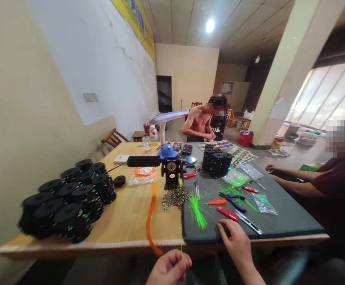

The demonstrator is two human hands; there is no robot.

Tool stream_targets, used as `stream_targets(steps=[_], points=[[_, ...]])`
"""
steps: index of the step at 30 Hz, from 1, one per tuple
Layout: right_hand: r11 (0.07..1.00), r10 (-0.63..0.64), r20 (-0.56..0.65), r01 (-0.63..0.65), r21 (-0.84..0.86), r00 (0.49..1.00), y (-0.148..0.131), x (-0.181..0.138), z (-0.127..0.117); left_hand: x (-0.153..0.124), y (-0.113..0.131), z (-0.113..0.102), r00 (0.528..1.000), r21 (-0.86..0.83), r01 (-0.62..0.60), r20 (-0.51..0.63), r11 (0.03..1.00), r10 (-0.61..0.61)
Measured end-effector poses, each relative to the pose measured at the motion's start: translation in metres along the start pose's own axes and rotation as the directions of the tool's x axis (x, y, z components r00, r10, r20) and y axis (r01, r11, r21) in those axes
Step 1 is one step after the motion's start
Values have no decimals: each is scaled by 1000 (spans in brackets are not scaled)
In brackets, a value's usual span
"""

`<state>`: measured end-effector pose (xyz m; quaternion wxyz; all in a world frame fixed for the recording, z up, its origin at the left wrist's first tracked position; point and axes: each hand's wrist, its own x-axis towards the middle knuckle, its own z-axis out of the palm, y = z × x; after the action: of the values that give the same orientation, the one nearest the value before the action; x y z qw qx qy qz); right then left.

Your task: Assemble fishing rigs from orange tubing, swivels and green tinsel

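Our left hand (170,267) pinches a green strand (182,250), likely light and bendy, best held near one end. We can't tell what our right hand (237,242) holds.

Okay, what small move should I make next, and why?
Perhaps bring your right hand to the strand: your left hand pinches it, its green tip sticking up, while the right is apart from it, at the mat's near edge.

The strand (182,251) in my left grip (170,267) is lime green; I see black spools (84,190) speckled with green and white, an orange ribbon (151,215), a grey mat (288,219), a tan table (127,221).
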<state>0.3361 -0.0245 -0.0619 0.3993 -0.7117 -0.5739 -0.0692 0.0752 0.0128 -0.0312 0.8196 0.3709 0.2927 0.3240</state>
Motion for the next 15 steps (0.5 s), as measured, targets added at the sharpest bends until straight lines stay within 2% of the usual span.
stream_targets(steps=[2,4,7,10,15], points=[[996,-33,39,30,89,999,-15,-13,3,-17,15,-5,982,-18,-134,-136,991,131],[979,-69,148,38,201,987,-35,-28,9,-34,29,-13,941,-7,-220,-266,975,211],[952,-115,329,9,307,937,-66,-48,24,-52,42,-28,877,-21,-266,-421,964,233],[948,-117,440,-32,317,890,-90,-56,40,-60,39,-38,846,-31,-261,-489,965,213],[932,-90,508,-107,346,856,-110,-46,56,-62,20,-41,850,-38,-200,-504,979,154]])
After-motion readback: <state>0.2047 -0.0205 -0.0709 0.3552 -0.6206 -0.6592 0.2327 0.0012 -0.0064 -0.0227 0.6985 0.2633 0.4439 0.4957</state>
